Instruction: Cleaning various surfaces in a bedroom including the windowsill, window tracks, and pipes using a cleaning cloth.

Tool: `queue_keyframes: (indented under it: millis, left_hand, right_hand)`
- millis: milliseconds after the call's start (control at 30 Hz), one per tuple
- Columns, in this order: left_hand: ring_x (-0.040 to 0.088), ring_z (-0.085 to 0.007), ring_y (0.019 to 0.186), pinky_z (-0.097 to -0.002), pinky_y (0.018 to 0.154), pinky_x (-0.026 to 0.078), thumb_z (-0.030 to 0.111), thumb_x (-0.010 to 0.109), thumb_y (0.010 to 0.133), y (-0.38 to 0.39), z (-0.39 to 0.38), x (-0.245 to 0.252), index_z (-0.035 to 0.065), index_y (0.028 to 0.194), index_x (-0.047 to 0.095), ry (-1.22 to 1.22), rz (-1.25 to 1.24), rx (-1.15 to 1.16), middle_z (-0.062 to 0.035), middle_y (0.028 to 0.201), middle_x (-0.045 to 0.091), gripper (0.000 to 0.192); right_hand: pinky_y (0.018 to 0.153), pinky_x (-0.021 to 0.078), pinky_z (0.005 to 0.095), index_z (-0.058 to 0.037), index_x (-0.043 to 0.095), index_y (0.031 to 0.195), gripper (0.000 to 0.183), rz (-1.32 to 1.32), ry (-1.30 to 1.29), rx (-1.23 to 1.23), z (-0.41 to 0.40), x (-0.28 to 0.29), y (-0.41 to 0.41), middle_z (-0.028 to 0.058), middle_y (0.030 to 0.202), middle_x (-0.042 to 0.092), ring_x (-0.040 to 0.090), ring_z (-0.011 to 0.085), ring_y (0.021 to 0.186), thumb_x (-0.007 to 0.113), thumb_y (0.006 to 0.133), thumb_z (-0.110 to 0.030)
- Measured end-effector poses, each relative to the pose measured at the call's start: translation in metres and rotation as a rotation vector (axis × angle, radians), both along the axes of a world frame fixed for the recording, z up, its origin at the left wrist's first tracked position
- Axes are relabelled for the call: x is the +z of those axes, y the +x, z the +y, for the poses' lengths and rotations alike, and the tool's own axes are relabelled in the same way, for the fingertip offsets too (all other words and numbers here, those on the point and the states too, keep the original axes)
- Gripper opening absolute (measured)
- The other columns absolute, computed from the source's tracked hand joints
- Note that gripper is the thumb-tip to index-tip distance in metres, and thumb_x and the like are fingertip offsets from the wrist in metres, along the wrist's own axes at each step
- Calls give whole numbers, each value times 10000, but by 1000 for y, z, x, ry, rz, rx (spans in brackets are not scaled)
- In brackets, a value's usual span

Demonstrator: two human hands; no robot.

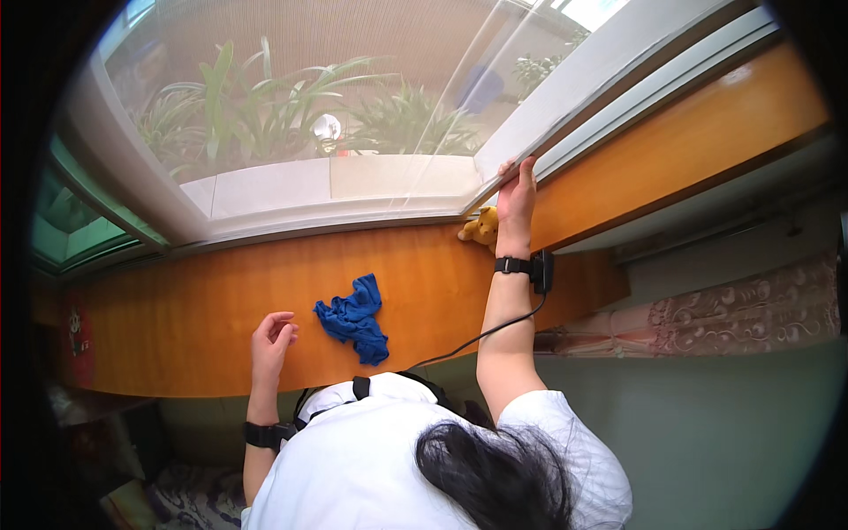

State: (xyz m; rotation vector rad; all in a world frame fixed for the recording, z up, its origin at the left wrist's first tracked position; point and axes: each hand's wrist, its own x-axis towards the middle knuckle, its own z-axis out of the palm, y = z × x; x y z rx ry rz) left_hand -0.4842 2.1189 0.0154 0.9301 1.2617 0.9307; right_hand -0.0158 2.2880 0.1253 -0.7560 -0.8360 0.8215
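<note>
At the window's right side my right hand [517, 199] grips the edge of the white window frame [556, 106], thumb on one side and fingertips showing on the other. Just left of that wrist a small yellow plush bear [485, 226] rests on the wooden windowsill [218, 291], partly hidden by my arm. My left hand [270, 338] hovers over or rests near the sill's front edge, which I cannot tell; it holds nothing and its fingers are loosely bent. To its right lies a crumpled blue cloth [358, 318].
A black cable [477, 339] runs from my right wrist strap toward my body. Patterned pink curtains [742, 301] hang at the right. Beyond the glass stand green plants [265, 112]. A red patch [78, 338] marks the sill's left end.
</note>
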Motion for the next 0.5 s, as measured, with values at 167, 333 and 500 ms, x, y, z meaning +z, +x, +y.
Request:
queue_keyframes:
  millis: [167, 333, 500]
  left_hand:
    - [638, -99, 848, -237, 731, 530, 35, 576, 954, -2, -1, -3, -1, 1114, 628, 8, -14, -7, -51, 932, 663, 172]
    - [640, -100, 851, -237, 729, 532, 36, 582, 951, -1, -1, -6, -1, 1112, 630, 19, -15, -1, -49, 934, 663, 172]
    - [640, -100, 855, -236, 730, 532, 33, 581, 950, 0, -3, -2, -1, 1114, 630, 4, 4, -11, -50, 938, 663, 175]
  right_hand:
    - [857, 438, 321, -31, 589, 1055, 444, 1, -26, -46, -7, 7, -7, 20, 910, 588, 540, 152, 869, 640, 937, -456]
    - [979, 441, 352, -11, 591, 1160, 489, -16, -77, -18, -10, -8, 3, 47, 1031, 611, 562, 182, 1014, 643, 936, -442]
    - [830, 407, 278, -50, 604, 979, 379, -34, 18, 81, -4, -12, 4, 0, 894, 566, 509, 125, 860, 687, 921, -415]
